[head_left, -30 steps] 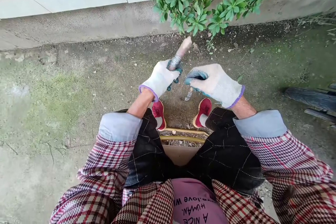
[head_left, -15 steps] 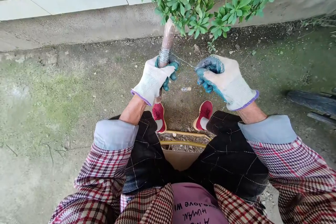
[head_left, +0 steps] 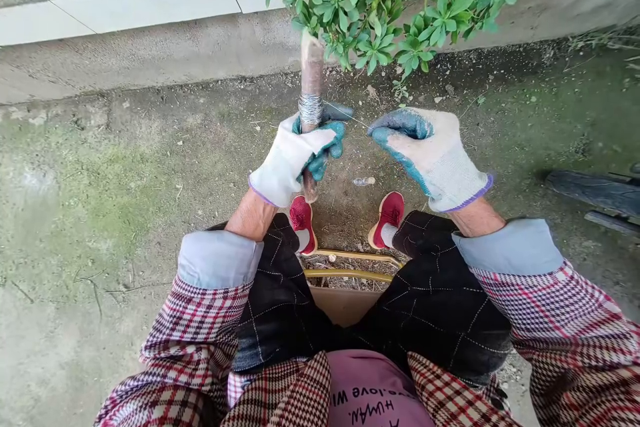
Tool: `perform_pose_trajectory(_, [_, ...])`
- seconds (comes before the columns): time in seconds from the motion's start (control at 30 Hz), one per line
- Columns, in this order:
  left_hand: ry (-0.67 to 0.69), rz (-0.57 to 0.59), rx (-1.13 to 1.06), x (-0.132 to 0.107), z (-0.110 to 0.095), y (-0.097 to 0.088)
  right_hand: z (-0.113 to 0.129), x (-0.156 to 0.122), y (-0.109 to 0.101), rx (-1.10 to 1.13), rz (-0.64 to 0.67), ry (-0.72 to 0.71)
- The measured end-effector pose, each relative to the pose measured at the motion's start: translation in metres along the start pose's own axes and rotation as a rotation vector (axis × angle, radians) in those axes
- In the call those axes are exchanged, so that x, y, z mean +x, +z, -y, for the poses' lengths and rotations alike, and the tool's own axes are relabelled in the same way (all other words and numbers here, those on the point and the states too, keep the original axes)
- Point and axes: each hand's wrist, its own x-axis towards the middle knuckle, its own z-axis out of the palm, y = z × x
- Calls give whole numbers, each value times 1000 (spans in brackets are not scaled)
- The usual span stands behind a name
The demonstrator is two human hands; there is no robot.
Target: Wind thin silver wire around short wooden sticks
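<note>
My left hand, in a white and teal work glove, is closed around a wooden stick held nearly upright. A band of thin silver wire is coiled round the stick just above my fingers. From the coil a fine strand of wire runs rightward to my right hand, gloved the same way, whose fingertips pinch the strand's end. Both hands are above the dirt in front of my knees.
A leafy green shrub hangs over the stick's top. A concrete kerb runs across behind it. My red shoes rest on bare, mossy ground. I sit on a wooden seat. A dark object lies at right.
My left hand has swung the stick from leaning right to nearly upright. My right hand has risen and drawn the wire strand taut to the right.
</note>
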Motion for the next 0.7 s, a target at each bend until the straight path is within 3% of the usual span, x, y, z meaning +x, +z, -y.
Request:
perform_pose_trajectory(0.07, [43,114,-117,-2,1,-1,3,-2,2,-15,-2,-9])
perform_pose_trajectory(0.13, [58,152,-170,-3,2,-1,7,-6,4,-26,9,-13])
perform_pose_trajectory(0.43, [69,122,-8,-5,3,6,18,-15,12,-51,-38,-88])
perform_pose_trajectory(0.57, [64,110,51,-7,1,5,12,-14,12,8,-60,-19])
perform_pose_trajectory(0.7, [98,67,84,-7,2,4,6,-11,8,32,22,99])
